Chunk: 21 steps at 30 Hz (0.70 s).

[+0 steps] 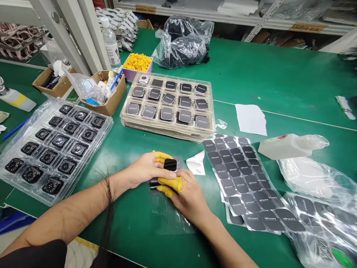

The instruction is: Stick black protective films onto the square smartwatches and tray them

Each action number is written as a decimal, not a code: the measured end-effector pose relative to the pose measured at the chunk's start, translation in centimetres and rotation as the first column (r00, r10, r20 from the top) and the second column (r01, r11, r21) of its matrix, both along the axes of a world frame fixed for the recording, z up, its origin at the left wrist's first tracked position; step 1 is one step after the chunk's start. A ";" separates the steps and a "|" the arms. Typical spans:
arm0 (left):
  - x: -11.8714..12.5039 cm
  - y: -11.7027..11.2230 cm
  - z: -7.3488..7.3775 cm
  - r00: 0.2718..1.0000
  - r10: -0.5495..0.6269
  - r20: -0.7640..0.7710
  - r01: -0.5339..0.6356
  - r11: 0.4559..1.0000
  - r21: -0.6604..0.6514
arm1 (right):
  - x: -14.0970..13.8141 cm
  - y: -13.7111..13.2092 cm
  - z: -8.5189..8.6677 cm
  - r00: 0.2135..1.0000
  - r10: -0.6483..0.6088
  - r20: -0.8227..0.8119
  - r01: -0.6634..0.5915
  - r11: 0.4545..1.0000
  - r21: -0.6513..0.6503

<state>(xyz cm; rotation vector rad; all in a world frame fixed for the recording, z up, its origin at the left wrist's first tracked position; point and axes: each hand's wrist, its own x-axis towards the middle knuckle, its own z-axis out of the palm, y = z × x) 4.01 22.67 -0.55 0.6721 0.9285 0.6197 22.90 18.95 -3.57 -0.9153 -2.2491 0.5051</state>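
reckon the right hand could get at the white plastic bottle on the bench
Probably yes. The right hand sits by the black square piece, and only the flat sheets of black pads lie between it and the white plastic bottle, so nothing tall blocks the way.

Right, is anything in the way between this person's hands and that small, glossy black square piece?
Nothing visible stands in the way. The glossy black square piece sits against the left hand at its fingertips, and the right hand, wearing yellow rubber finger cots, lies directly beside it.
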 end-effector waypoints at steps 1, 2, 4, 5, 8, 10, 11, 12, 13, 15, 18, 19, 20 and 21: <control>0.0 0.0 0.0 1.000 -0.003 -0.014 0.003 1.000 0.005 | 0.0 0.0 0.1 1.000 -0.001 -0.029 0.002 1.000 0.010; 0.1 -0.1 0.0 1.000 0.000 -0.028 0.001 1.000 0.013 | 0.1 0.0 0.2 0.998 0.004 -0.061 -0.003 1.000 0.021; 0.1 -0.1 0.0 0.999 0.008 -0.037 -0.007 0.999 0.031 | 0.1 0.0 0.4 0.994 0.022 -0.105 -0.017 0.999 0.049; 0.1 -0.1 0.0 1.000 0.008 -0.028 -0.007 0.999 0.039 | 0.0 0.0 0.4 0.993 0.029 -0.113 -0.022 0.998 0.066; 0.2 0.0 0.0 1.000 0.011 0.000 -0.011 0.999 0.044 | -0.1 0.0 0.2 0.995 0.029 -0.097 -0.020 0.995 0.094; 0.2 0.0 0.0 1.000 0.019 0.012 -0.019 0.999 0.045 | -0.2 0.0 -0.1 0.998 0.025 -0.062 -0.019 0.995 0.097; 0.2 0.0 0.0 1.000 0.025 0.015 -0.026 0.999 0.045 | -0.2 0.1 -0.2 0.999 0.028 -0.041 -0.024 0.995 0.096; 0.2 0.0 0.0 0.999 0.033 0.017 -0.034 0.998 0.046 | -0.1 0.1 -0.3 0.999 0.033 -0.024 -0.030 0.995 0.092; 0.2 0.0 -0.1 0.999 0.041 0.018 -0.041 0.998 0.047 | -0.1 0.1 -0.4 0.999 0.043 -0.011 -0.042 0.995 0.088; 0.2 0.0 -0.1 0.998 0.054 0.019 -0.055 0.998 0.039 | 0.1 0.2 -0.5 0.996 0.086 0.012 -0.086 0.994 0.064; 0.2 0.0 -0.1 0.998 0.067 0.022 -0.067 0.997 0.028 | 0.4 0.1 -0.4 0.987 0.147 0.070 -0.145 0.989 -0.021; 0.2 -0.1 -0.1 0.997 0.069 0.020 -0.070 0.997 0.028 | 0.5 0.1 -0.4 0.985 0.154 0.081 -0.150 0.987 -0.054; 0.2 -0.1 -0.2 0.997 0.070 0.017 -0.070 0.997 0.029 | 0.5 0.1 -0.4 0.985 0.152 0.084 -0.145 0.986 -0.084; 0.2 0.0 -0.2 0.998 0.069 0.014 -0.069 0.997 0.032 | 0.5 0.0 -0.4 0.986 0.144 0.079 -0.135 0.985 -0.107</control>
